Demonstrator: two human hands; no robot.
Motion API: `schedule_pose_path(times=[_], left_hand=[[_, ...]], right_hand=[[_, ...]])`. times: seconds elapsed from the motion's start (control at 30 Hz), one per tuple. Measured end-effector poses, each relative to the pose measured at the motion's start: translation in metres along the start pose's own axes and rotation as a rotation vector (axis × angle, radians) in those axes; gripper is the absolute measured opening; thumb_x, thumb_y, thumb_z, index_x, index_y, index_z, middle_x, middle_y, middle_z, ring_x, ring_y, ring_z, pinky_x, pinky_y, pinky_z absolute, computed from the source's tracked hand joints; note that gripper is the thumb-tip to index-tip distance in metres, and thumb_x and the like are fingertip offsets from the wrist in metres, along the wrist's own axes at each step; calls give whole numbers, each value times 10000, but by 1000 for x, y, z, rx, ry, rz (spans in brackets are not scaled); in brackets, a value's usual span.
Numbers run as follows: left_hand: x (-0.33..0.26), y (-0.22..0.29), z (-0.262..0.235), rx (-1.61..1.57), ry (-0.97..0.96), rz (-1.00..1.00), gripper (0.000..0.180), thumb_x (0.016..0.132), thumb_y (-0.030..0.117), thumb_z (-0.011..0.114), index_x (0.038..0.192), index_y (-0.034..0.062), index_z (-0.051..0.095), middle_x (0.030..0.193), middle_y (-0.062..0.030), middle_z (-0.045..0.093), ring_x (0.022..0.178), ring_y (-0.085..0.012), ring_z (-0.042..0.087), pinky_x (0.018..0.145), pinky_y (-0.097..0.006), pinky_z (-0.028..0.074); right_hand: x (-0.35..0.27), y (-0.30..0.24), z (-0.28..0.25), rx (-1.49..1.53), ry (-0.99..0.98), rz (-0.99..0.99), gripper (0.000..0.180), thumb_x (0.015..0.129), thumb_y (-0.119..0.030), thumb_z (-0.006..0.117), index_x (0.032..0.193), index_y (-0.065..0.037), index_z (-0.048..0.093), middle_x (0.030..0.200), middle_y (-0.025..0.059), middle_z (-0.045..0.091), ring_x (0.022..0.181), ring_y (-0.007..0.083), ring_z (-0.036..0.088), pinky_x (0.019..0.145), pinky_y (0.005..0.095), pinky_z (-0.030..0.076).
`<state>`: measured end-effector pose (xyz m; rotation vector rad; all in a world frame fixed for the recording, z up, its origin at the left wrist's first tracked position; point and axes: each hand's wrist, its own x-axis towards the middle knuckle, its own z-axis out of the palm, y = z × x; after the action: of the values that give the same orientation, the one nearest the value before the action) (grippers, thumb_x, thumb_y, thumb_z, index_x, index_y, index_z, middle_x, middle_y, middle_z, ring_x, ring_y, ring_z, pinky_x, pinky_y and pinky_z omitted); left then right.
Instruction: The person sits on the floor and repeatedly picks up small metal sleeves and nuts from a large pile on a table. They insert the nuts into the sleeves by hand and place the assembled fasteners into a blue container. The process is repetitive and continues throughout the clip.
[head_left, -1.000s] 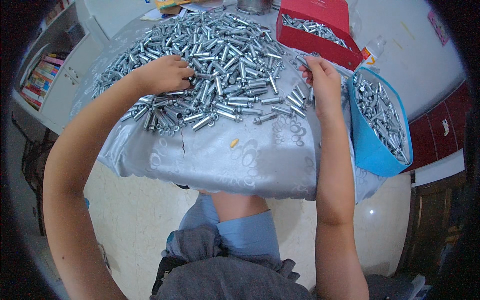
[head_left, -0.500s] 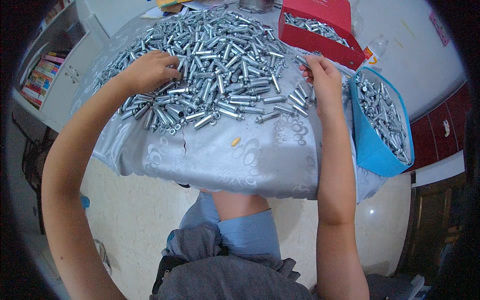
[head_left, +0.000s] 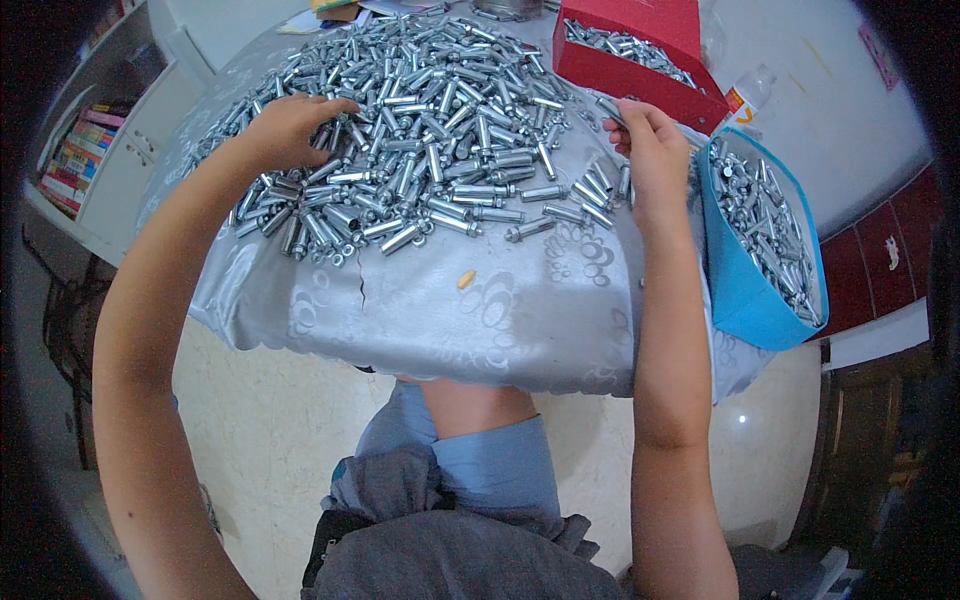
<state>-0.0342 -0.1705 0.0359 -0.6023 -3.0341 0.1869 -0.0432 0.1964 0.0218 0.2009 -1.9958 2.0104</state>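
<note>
A big heap of silver metal bolts covers a table draped in a shiny grey cloth. My left hand rests palm down on the left side of the heap, fingers curled among the bolts. At the heap's right edge, my right hand pinches one bolt between its fingertips. A blue container with several bolts inside stands just right of that hand. A red box, also holding bolts, lies behind it.
A small orange bit lies on the cloth near the front. A plastic bottle stands between the red box and the blue container. White shelves with books are at the left. My knees and the pale floor show below the table.
My left hand has slid up and to the left across the heap, deeper into the bolts. The right hand stays in place at the heap's right edge.
</note>
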Motion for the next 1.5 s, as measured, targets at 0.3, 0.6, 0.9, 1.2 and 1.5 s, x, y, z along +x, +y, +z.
schedule_pose_path(times=[0.3, 0.6, 0.9, 1.2, 1.5], left_hand=[[-5, -20, 6, -218, 175, -122, 759, 590, 9, 669, 1263, 124, 336, 1268, -126, 380, 1167, -278, 371, 976, -362, 313], [-62, 68, 13, -504, 294, 79, 824, 629, 470, 675, 1268, 71, 340, 1264, -156, 361, 1194, -282, 320, 1003, -387, 213], [-58, 76, 28, -162, 245, 96, 575, 694, 371, 629, 1198, 149, 464, 1218, -115, 437, 1139, -290, 394, 964, -446, 249], [-29, 51, 23, -668, 185, 237, 277, 729, 176, 648, 965, 41, 601, 955, -91, 583, 917, -208, 534, 823, -306, 395], [-9, 25, 30, -824, 214, 18, 223, 823, 162, 550, 979, 10, 597, 933, -71, 614, 879, -133, 546, 800, -262, 410]], right_hand=[[-3, -5, 2, 17, 23, -23, 184, 833, -185, 512, 895, -39, 606, 740, 31, 608, 631, 55, 502, 600, 183, 383], [-4, -5, 2, 20, 44, -77, 191, 811, -162, 533, 849, 12, 602, 722, 76, 612, 606, 84, 506, 575, 197, 391], [-8, -6, 9, -7, 31, -64, 181, 811, -169, 536, 845, -5, 606, 723, 59, 613, 605, 68, 502, 570, 190, 380], [-6, -5, 6, -24, 33, -50, 180, 808, -175, 540, 847, -12, 608, 717, 49, 612, 602, 62, 497, 562, 186, 374], [-6, -5, 7, -23, 24, -43, 165, 809, -175, 538, 828, -27, 610, 704, 37, 606, 591, 55, 483, 550, 184, 360]])
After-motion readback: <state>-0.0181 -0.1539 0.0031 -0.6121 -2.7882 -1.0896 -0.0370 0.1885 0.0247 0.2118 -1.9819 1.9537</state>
